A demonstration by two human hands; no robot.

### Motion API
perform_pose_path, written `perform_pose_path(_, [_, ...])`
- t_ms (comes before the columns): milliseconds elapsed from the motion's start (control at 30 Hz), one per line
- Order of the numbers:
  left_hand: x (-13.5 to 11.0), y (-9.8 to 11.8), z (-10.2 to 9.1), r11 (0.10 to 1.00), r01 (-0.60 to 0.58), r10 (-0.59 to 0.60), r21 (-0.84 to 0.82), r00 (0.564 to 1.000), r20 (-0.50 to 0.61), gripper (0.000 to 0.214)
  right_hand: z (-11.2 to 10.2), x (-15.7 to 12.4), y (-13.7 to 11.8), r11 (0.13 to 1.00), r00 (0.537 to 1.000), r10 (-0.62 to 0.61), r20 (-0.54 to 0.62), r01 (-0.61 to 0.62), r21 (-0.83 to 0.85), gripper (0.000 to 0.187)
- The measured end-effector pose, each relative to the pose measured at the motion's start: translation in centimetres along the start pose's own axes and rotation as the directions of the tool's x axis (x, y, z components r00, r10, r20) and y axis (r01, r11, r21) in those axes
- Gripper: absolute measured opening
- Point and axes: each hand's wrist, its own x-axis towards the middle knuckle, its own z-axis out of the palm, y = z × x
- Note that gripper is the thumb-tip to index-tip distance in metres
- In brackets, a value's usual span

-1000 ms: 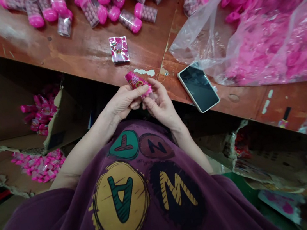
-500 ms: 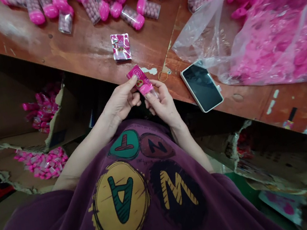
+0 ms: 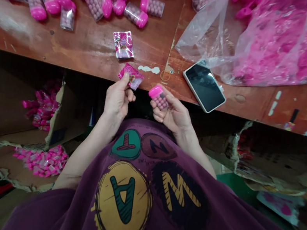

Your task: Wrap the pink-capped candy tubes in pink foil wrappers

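Between thumb and fingers, my left hand (image 3: pixel 119 97) pinches a pink printed wrapper sleeve (image 3: pixel 132 77) just over the table's near edge. My right hand (image 3: pixel 173 109) is closed around a small clear candy jar (image 3: pixel 160 101) with a pink cap and pale pink balls inside. Wrapper and jar are apart. A stack of shiny pink printed sleeves (image 3: pixel 124 45) lies on the wooden table (image 3: pixel 76 49) just beyond my left hand. Similar capped jars (image 3: pixel 136 15) are heaped along the far side.
A phone (image 3: pixel 205 86) and a rubber band (image 3: pixel 165 75) lie right of my hands. Farther right, a clear plastic bag (image 3: pixel 275 50) holds pink plastic parts. Below the table at left stand cardboard boxes (image 3: pixel 6 105) with pink items; another torn box (image 3: pixel 268 162) is at right.
My hands have moved apart. The wrapper, held against the jar before, is now only in my left hand, and the jar shows in my right hand.
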Motion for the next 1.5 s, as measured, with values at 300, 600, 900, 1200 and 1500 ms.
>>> perform_pose_path(300, [-0.3, -0.4, 1.0, 0.991, 0.119, -0.117, -0.064, 0.993, 0.034, 0.036, 0.3, 0.4, 1.9, 0.555, 0.815, -0.579, -0.028, 0.369, -0.745, 0.049])
perform_pose_path(600, [-0.8, -0.8, 1.2, 0.988, 0.145, -0.141, -0.062, 0.988, 0.065, 0.038, -0.3, 1.3, 3.5, 0.278, 0.721, -0.688, 0.083, 0.368, -0.887, 0.051])
perform_pose_path(900, [-0.8, -1.5, 1.5, 0.990, 0.134, -0.130, -0.031, 0.985, 0.109, 0.038, -0.3, 1.1, 4.6, 0.360, 0.748, -0.662, 0.055, 0.381, -0.852, 0.052])
perform_pose_path(1200, [-1.1, -2.1, 1.0, 0.986, 0.124, -0.151, 0.109, 0.941, 0.304, 0.037, -0.9, 1.3, 4.9, 0.448, 0.797, -0.602, 0.052, 0.392, -0.804, 0.069])
perform_pose_path(1500, [-0.6, -2.2, 0.6, 0.985, 0.146, -0.168, 0.087, 0.910, 0.378, 0.034, -1.5, 1.3, 4.2, 0.623, 0.872, -0.484, 0.065, 0.396, -0.674, 0.080])
